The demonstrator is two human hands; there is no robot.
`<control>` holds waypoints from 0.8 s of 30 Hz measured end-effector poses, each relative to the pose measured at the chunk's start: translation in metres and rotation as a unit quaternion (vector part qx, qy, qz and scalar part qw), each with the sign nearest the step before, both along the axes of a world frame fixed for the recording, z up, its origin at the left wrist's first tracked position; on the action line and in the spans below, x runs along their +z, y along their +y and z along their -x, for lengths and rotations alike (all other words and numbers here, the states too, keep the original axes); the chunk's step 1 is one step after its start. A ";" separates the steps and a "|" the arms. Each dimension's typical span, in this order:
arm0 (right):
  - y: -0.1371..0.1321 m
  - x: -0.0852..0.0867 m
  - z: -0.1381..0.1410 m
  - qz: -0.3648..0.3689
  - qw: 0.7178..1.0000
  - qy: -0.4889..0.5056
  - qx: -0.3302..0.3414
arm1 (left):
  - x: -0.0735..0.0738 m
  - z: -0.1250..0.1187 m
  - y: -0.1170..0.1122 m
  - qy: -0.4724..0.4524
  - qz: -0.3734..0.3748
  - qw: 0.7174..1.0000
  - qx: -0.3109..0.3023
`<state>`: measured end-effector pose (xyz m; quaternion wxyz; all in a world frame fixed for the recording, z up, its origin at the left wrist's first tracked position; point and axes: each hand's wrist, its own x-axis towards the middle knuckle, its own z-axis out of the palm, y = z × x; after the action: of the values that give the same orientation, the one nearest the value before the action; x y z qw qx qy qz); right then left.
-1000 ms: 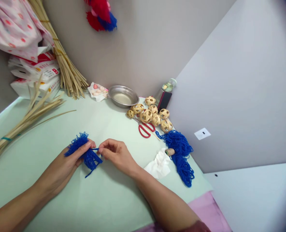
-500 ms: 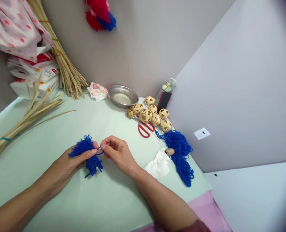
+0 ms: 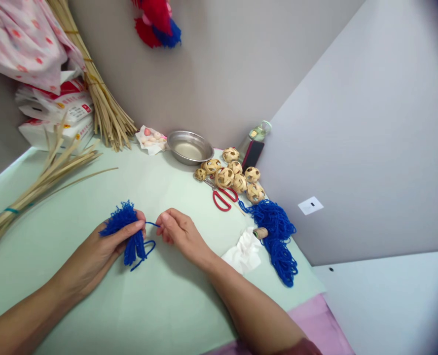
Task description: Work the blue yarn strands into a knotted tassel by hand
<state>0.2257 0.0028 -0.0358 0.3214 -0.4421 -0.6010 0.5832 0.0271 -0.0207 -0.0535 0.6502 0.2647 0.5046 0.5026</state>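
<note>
The fingers of the left hand (image 3: 110,245) were closed on a bundle of blue yarn (image 3: 120,219), held above the tabletop (image 3: 160,305); its frayed ends fanned out on one side of the thumb, and further strands hung down on the other. The fingers of the right hand (image 3: 182,235) were pinched on a single strand (image 3: 151,224), which ran nearly straight between the two hands. A loose loop (image 3: 153,245) curled beside the hanging strands. To the right lay a crumpled white tissue (image 3: 243,251), with a thread spool (image 3: 261,232) between it and a blue skein (image 3: 276,223). Farther back were red-handled scissors (image 3: 225,196), woven balls (image 3: 224,177), a metal bowl (image 3: 190,152) and a phone (image 3: 253,154) before a bottle (image 3: 258,133). At left lay a tied sheaf of pale strips (image 3: 37,190).
</note>
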 end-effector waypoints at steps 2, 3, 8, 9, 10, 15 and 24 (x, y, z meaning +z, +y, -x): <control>0.000 0.003 0.001 0.003 0.999 -0.007 0.033 | -0.002 -0.001 -0.001 0.017 -0.020 0.999 -0.043; 0.000 0.004 0.001 0.009 0.999 -0.004 0.053 | -0.002 -0.002 -0.002 0.024 -0.028 0.998 -0.058; 0.000 0.002 0.006 0.021 0.998 0.050 0.028 | 0.004 -0.006 -0.002 0.047 -0.026 0.997 -0.047; 0.001 0.002 0.007 0.022 0.998 0.056 0.009 | 0.006 -0.007 -0.002 0.049 -0.021 0.998 -0.037; 0.001 0.002 0.007 0.025 0.998 0.061 -0.007 | 0.007 -0.008 -0.002 0.052 -0.016 0.998 -0.028; 0.002 0.000 0.009 0.049 0.995 0.076 -0.037 | 0.006 -0.006 -0.002 0.059 -0.012 0.998 -0.027; 0.000 -0.002 0.013 0.086 0.990 0.106 -0.029 | -0.007 -0.002 -0.002 0.104 -0.035 0.992 -0.068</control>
<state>0.2130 0.0030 -0.0382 0.3610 -0.4207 -0.4983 0.6666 0.0291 -0.0232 -0.0605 0.6169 0.3715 0.5327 0.4445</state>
